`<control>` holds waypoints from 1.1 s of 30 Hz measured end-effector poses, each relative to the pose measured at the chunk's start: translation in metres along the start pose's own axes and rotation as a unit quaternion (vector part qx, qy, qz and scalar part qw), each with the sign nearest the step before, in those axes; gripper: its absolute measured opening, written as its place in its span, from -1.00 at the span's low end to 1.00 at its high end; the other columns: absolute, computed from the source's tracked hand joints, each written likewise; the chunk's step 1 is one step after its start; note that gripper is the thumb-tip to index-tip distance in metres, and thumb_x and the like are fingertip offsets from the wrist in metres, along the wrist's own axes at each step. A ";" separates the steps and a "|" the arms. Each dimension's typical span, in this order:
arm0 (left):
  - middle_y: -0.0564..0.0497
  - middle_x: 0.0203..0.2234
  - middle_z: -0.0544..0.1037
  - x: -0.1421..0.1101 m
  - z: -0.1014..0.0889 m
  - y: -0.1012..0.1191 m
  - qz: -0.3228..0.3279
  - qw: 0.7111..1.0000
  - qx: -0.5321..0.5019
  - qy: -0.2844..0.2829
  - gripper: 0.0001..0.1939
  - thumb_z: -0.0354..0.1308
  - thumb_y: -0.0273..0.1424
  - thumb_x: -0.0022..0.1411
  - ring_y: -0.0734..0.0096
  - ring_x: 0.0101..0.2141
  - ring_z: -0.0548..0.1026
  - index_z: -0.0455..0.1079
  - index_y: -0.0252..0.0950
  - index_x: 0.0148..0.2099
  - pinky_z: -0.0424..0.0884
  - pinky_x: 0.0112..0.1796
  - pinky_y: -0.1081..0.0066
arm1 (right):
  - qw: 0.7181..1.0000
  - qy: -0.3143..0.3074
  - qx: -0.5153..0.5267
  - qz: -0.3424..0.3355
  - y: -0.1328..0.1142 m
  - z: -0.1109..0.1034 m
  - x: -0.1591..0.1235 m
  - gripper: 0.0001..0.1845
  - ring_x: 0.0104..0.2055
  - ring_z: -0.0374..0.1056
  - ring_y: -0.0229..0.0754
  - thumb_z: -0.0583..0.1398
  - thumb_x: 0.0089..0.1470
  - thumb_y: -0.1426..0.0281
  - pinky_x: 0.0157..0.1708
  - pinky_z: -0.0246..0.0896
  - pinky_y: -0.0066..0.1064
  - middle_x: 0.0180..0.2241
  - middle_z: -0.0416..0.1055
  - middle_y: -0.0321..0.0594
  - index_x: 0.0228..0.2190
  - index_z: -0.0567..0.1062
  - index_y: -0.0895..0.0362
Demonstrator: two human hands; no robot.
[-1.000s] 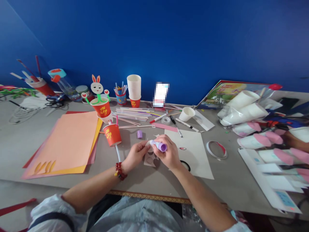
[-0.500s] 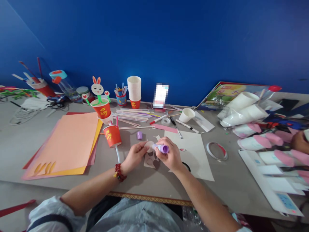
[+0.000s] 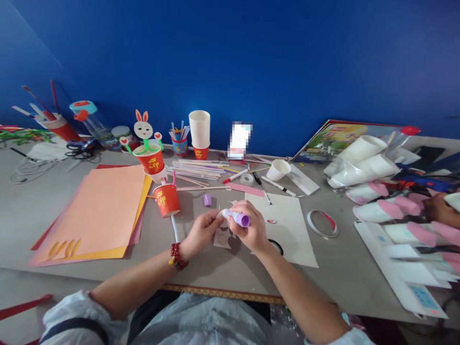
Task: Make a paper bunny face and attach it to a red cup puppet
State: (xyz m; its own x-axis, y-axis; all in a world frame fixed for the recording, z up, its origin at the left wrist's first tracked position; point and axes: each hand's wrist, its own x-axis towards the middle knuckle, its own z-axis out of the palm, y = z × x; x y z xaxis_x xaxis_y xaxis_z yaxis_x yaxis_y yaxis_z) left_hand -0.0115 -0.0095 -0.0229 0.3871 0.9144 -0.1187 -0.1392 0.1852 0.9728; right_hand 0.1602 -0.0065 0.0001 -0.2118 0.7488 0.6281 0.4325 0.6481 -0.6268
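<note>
A purple-and-white glue stick [image 3: 243, 220] is wrapped in the fingers of my right hand [image 3: 254, 227], its tip angled left. My left hand [image 3: 203, 229] pinches a small white paper disc [image 3: 224, 222], which the glue stick mostly covers. Below them lies a paper scrap [image 3: 222, 241] with cut-out and drawn circles. The purple cap [image 3: 207, 200] stands on the table beyond my left hand. Partly under my right forearm is a white sheet [image 3: 294, 235] bearing a small pink eye-like drawing [image 3: 272, 221].
Coloured paper sheets [image 3: 104, 206] lie at left, beside a red paper-cup rabbit figure [image 3: 151, 163]. Straws [image 3: 197, 170], pens and a white cup [image 3: 278, 169] spread behind my hands. A tape roll [image 3: 322, 224] is at right. Another person's hand [image 3: 439, 211] shows at the far right.
My right hand shifts the glue stick slightly over the paper disc, which showed more clearly half a second ago. My left hand stays in place. The other person's hand at right moves a little.
</note>
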 end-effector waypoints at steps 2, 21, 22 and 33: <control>0.04 -0.50 0.44 -0.001 0.001 0.000 0.003 1.000 0.014 -0.006 -0.58 0.19 -0.05 0.23 0.49 -0.49 0.35 0.43 -0.37 -0.31 0.27 -0.45 0.51 | 1.000 -0.005 0.000 0.000 0.000 -0.001 0.000 -0.90 -0.23 0.40 -0.11 0.21 0.12 0.46 -0.22 0.35 -0.29 -0.33 0.41 -0.19 -0.29 0.39 0.05; 0.04 -0.50 0.44 -0.001 0.000 0.000 0.021 0.999 0.049 -0.004 -0.58 0.17 -0.05 0.25 0.47 -0.48 0.37 0.42 -0.36 -0.34 0.28 -0.43 0.50 | 1.000 -0.008 0.002 0.016 0.001 -0.002 0.000 -0.93 -0.25 0.39 -0.11 0.21 0.12 0.44 -0.22 0.34 -0.29 -0.35 0.41 -0.20 -0.32 0.39 0.05; 0.05 -0.51 0.44 -0.001 -0.001 -0.001 0.015 0.999 0.047 -0.007 -0.58 0.17 -0.05 0.25 0.47 -0.50 0.37 0.42 -0.36 -0.33 0.27 -0.44 0.50 | 1.000 -0.012 -0.002 0.018 0.001 -0.002 0.000 -0.94 -0.26 0.39 -0.12 0.21 0.12 0.43 -0.24 0.33 -0.30 -0.36 0.41 -0.20 -0.33 0.39 0.06; -0.10 -0.13 0.63 0.001 -0.013 0.020 0.105 0.983 0.041 0.148 -0.65 0.17 -0.18 0.29 0.22 -0.09 0.53 0.51 -0.32 -0.04 0.40 -0.03 0.36 | 0.984 0.165 0.008 0.066 0.007 -0.022 0.003 -0.95 -0.35 0.39 -0.11 0.20 0.10 0.39 -0.30 0.31 -0.28 -0.41 0.43 -0.23 -0.41 0.43 0.05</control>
State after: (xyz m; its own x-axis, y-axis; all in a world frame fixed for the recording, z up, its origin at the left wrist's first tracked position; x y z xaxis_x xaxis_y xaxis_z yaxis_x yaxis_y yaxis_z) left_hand -0.0256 0.0002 -0.0057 0.0734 0.9963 0.0447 -0.1081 -0.0366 0.9935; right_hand 0.1817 -0.0027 0.0074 0.1419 0.7424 0.6548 0.4227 0.5527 -0.7182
